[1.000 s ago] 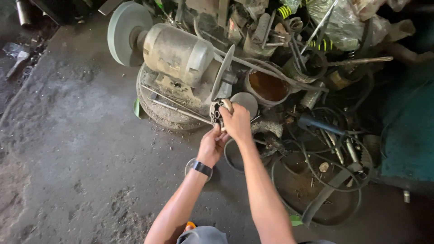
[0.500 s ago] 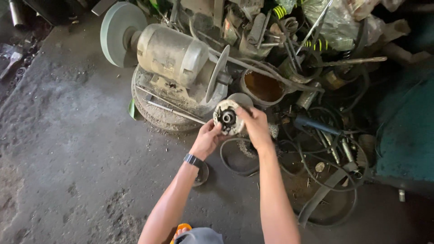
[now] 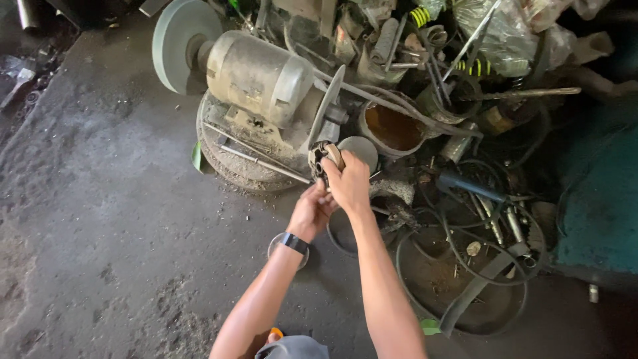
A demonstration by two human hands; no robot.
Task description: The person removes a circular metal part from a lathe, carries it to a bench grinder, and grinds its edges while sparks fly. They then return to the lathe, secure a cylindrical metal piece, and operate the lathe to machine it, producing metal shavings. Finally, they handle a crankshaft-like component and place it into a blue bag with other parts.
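Both my hands hold a small round metal part [image 3: 321, 159], dark and greasy, raised in front of a bench grinder. My right hand [image 3: 347, 183] wraps over its right side with fingers closed on it. My left hand [image 3: 311, 211], with a black watch on the wrist, reaches up from below and pinches the part's lower edge. The part is turned edge-on, so its face is mostly hidden.
A dusty grey bench grinder motor [image 3: 259, 73] with a grinding wheel [image 3: 174, 41] sits on an old tyre [image 3: 229, 163]. A tin of brown liquid [image 3: 392, 127], rubber belts, cables, rods and scrap pile up at right. Concrete floor [image 3: 100, 219] lies at left.
The part showed its round face half a second ago; it is now turned edge-on. My hands have shifted slightly up with it.
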